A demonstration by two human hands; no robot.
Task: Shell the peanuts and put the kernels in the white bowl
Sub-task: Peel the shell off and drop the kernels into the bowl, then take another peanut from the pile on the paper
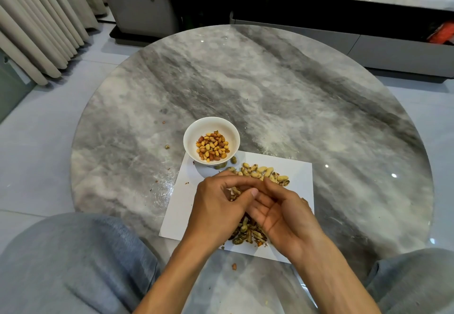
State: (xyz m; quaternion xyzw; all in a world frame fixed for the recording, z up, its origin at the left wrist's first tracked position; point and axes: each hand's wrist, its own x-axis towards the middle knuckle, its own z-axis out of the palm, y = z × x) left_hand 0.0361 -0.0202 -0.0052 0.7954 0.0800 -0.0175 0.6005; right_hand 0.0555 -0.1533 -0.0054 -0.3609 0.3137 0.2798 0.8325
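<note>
Peanut [236, 190] pinched between both hands over the white paper [298, 205], long axis hard to tell with fingers covering most of it. Left hand [216, 203] curled over it, thumb pressing across toward the right hand [282, 211], whose fingers cup beneath, palm up. White bowl [188, 141] up and slightly left of the hands, nearer the left hand, already holding a layer of kernels [212, 146]. Unshelled peanuts [261, 172] heaped just beyond the fingers, between hands and bowl's right side. Empty shells [248, 234] piled under the wrists. Nothing tall blocking the short path over the table [270, 87] to the bowl.
</note>
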